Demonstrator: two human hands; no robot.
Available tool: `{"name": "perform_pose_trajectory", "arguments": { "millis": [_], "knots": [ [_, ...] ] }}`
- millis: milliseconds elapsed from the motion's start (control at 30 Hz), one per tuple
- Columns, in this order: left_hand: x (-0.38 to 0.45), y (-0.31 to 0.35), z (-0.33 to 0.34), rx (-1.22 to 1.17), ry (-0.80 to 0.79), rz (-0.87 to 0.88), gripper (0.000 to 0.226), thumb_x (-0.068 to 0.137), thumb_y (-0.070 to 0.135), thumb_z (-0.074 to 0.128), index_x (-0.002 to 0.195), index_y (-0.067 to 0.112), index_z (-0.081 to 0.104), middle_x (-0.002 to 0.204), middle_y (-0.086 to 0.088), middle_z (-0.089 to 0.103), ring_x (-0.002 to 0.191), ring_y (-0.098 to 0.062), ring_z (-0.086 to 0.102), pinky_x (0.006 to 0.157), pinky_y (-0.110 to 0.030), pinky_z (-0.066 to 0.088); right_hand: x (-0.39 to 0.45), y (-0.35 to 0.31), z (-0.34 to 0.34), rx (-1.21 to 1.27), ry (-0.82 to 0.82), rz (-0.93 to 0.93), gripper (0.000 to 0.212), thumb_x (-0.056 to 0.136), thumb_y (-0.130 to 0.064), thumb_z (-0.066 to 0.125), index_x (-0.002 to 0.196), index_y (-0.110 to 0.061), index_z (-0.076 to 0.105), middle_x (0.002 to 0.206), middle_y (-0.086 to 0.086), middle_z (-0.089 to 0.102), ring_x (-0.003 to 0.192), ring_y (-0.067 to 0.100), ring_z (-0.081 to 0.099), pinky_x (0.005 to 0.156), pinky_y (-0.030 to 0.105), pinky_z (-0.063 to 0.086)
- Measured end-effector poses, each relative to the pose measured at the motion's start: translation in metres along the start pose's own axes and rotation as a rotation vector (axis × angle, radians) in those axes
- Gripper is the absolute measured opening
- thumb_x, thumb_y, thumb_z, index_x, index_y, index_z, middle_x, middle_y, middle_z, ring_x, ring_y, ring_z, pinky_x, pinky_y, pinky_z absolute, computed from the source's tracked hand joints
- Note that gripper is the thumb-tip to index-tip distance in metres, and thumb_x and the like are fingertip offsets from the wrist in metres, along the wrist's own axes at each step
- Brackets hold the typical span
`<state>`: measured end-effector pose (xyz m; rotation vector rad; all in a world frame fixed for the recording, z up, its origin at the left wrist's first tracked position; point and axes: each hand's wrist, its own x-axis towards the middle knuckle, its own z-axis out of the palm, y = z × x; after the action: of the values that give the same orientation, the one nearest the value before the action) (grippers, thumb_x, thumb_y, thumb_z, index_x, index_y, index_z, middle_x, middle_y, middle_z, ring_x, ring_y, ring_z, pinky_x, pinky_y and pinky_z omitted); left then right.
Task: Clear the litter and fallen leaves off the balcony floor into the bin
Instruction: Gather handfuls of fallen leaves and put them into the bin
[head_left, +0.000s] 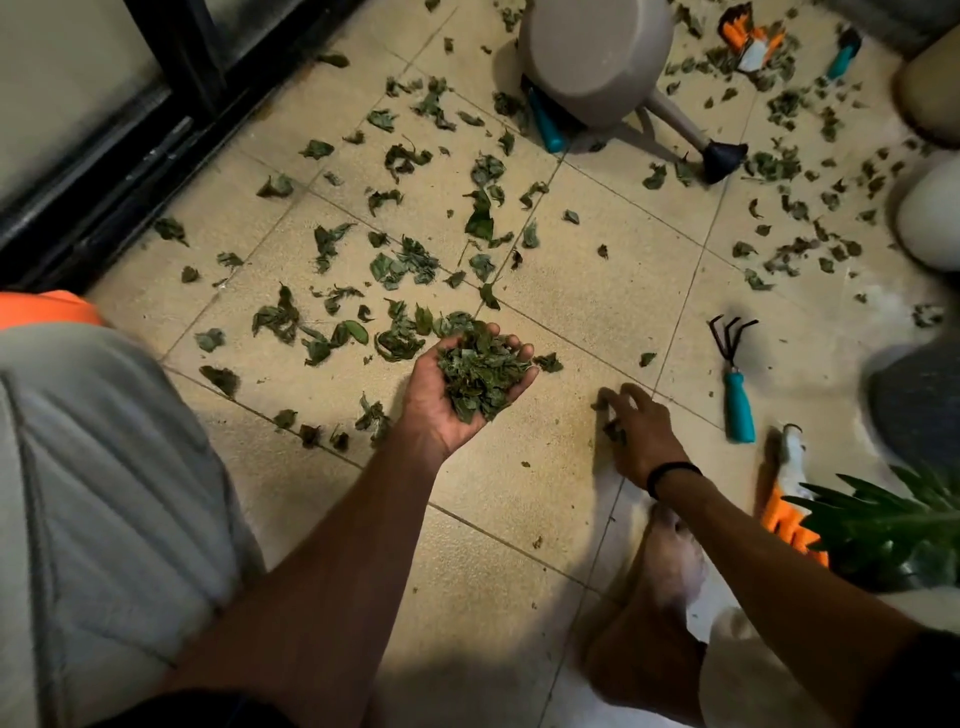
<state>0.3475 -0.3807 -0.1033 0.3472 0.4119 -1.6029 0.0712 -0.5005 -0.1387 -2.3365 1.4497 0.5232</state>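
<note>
Currently your left hand (457, 395) is cupped palm-up, fingers half curled round a heap of gathered leaves (480, 376) that fills the palm. Forearm reaches in from 7 o'clock, wrist bent back, hand held above the tiled floor (597, 291).

Your right hand (641, 434) is palm-down, fingers spread and bent like a claw, tips down on the tile at a few small leaf scraps (613, 431). Whether it has actually pinched any, you cannot tell. Arm comes in from 4 o'clock; black band (670, 474) on the wrist.

Loose fallen leaves (400, 260) lie thick from 9 through 12 o'clock of the left hand, nearest ones just beside its fingertips. More are scattered at 1 to 2 o'clock, around the tipped grey watering can (597, 57).

Hand rake (735, 379), teal handle, lies at 3 o'clock of the right hand, near but apart. Orange-and-white glove (789, 493) just past it at 4 o'clock, beside a green plant (893, 525). Second glove (750, 39) far off at 1 o'clock.

Large grey-white bag, orange-rimmed (93, 467), sits at 9 o'clock beside your left arm. Bare foot (670, 561) below the right wrist.
</note>
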Motion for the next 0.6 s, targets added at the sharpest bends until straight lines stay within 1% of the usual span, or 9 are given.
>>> {"name": "perform_pose_trajectory", "arguments": {
  "millis": [67, 133, 200, 267, 333, 400, 467, 533, 600],
  "knots": [
    [0.002, 0.0, 0.0, -0.005, 0.011, 0.0, 0.034, 0.096, 0.029, 0.043, 0.102, 0.006, 0.068, 0.111, -0.019, 0.062, 0.112, -0.039, 0.062, 0.106, -0.056, 0.048, -0.012, -0.007, 0.006, -0.025, 0.083, -0.037, 0.057, 0.094, -0.002, 0.059, 0.146, -0.025, 0.049, 0.153, 0.009, 0.037, 0.133, 0.036, 0.04, 0.105, 0.043, 0.047],
    [0.004, -0.001, 0.002, 0.002, 0.029, -0.009, 0.035, 0.096, 0.029, 0.042, 0.102, 0.006, 0.068, 0.11, -0.02, 0.063, 0.112, -0.039, 0.062, 0.106, -0.056, 0.048, -0.026, -0.01, 0.016, -0.038, 0.124, -0.079, 0.048, 0.09, -0.002, 0.067, 0.133, -0.024, 0.061, 0.144, 0.008, 0.046, 0.126, 0.033, 0.046, 0.096, 0.041, 0.053],
    [0.006, -0.002, 0.003, 0.002, 0.028, -0.013, 0.035, 0.097, 0.029, 0.041, 0.102, 0.006, 0.068, 0.11, -0.019, 0.063, 0.112, -0.039, 0.062, 0.106, -0.056, 0.047, -0.034, -0.01, 0.027, 0.005, 0.169, -0.099, 0.036, 0.088, -0.007, 0.074, 0.123, -0.015, 0.07, 0.133, 0.012, 0.055, 0.119, 0.035, 0.052, 0.092, 0.039, 0.053],
    [0.009, -0.004, 0.002, 0.017, 0.038, -0.022, 0.036, 0.099, 0.029, 0.039, 0.101, 0.006, 0.067, 0.109, -0.019, 0.063, 0.112, -0.039, 0.062, 0.108, -0.056, 0.046, -0.036, -0.01, 0.028, 0.089, 0.226, -0.086, 0.023, 0.09, -0.008, 0.074, 0.113, -0.007, 0.074, 0.12, 0.016, 0.063, 0.107, 0.035, 0.059, 0.087, 0.034, 0.051],
    [0.011, -0.006, 0.0, 0.02, 0.052, -0.038, 0.038, 0.102, 0.03, 0.037, 0.101, 0.006, 0.067, 0.11, -0.019, 0.063, 0.112, -0.039, 0.063, 0.109, -0.056, 0.045, -0.034, -0.013, 0.018, 0.202, 0.297, -0.023, 0.012, 0.091, -0.008, 0.072, 0.102, -0.004, 0.076, 0.106, 0.015, 0.067, 0.094, 0.032, 0.063, 0.082, 0.034, 0.051],
    [0.014, -0.009, -0.002, 0.015, 0.054, -0.042, 0.036, 0.1, 0.029, 0.039, 0.102, 0.007, 0.067, 0.11, -0.018, 0.063, 0.112, -0.038, 0.063, 0.11, -0.055, 0.044, -0.031, -0.011, 0.006, 0.315, 0.381, 0.101, 0.007, 0.09, -0.011, 0.074, 0.094, -0.006, 0.077, 0.097, 0.011, 0.069, 0.09, 0.029, 0.064, 0.083, 0.038, 0.052],
    [0.015, -0.013, -0.001, 0.015, 0.056, -0.05, 0.033, 0.094, 0.027, 0.043, 0.102, 0.006, 0.067, 0.109, -0.019, 0.065, 0.113, -0.039, 0.063, 0.11, -0.055, 0.044, -0.031, -0.005, -0.01, 0.45, 0.421, 0.245, 0.007, 0.089, -0.015, 0.075, 0.092, -0.009, 0.078, 0.092, 0.003, 0.071, 0.091, 0.02, 0.064, 0.088, 0.035, 0.051],
    [0.016, -0.018, 0.002, 0.028, 0.055, -0.053, 0.031, 0.091, 0.026, 0.046, 0.101, 0.006, 0.068, 0.109, -0.019, 0.065, 0.112, -0.039, 0.063, 0.11, -0.055, 0.044, -0.035, 0.003, -0.02, 0.594, 0.377, 0.355, 0.008, 0.089, -0.014, 0.076, 0.095, -0.012, 0.078, 0.092, -0.001, 0.072, 0.092, 0.015, 0.066, 0.094, 0.033, 0.053],
    [0.018, -0.022, 0.004, 0.039, 0.047, -0.065, 0.03, 0.09, 0.025, 0.046, 0.102, 0.007, 0.068, 0.11, -0.019, 0.064, 0.113, -0.039, 0.062, 0.111, -0.055, 0.043, -0.039, 0.009, -0.021, 0.679, 0.31, 0.43, 0.009, 0.087, -0.011, 0.077, 0.095, -0.014, 0.079, 0.09, -0.004, 0.073, 0.092, 0.012, 0.066, 0.097, 0.032, 0.053]
  ]
}}
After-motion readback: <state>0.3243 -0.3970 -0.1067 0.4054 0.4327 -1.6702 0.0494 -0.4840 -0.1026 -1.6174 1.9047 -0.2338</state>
